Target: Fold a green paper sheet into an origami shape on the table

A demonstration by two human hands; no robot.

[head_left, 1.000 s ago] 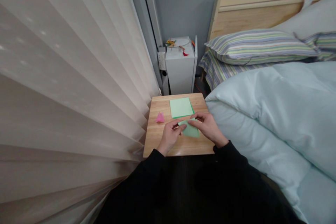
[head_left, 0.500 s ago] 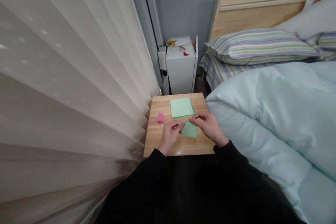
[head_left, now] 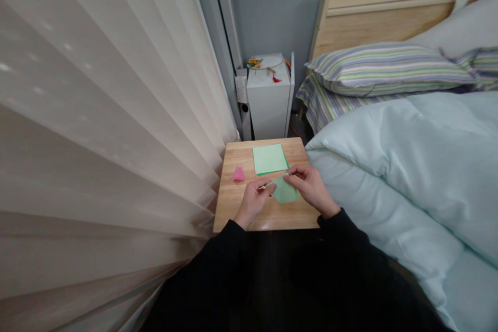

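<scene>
A small piece of green paper [head_left: 286, 191] is held between my two hands over the wooden table. Its left edge is pinched by my left hand [head_left: 254, 198], thumb on top. My right hand [head_left: 307, 187] grips the upper right edge between thumb and fingers. Just beyond the hands lies a stack of green paper sheets [head_left: 270, 158], pale on top with a darker green edge showing. To the left of the stack, a small folded pink paper piece [head_left: 238, 173] rests on the table.
The small wooden table [head_left: 233, 215] stands between a pleated curtain [head_left: 116, 140] on the left and a bed with a pale blue quilt [head_left: 408, 155] on the right. Behind it is a white cabinet [head_left: 268, 109] with small items on top, beside a power strip [head_left: 241, 89].
The green paper has turned and shifted slightly right in my hands; its outline now looks more rounded than square. Both hands stay pinched on it. The stack and pink piece have not moved.
</scene>
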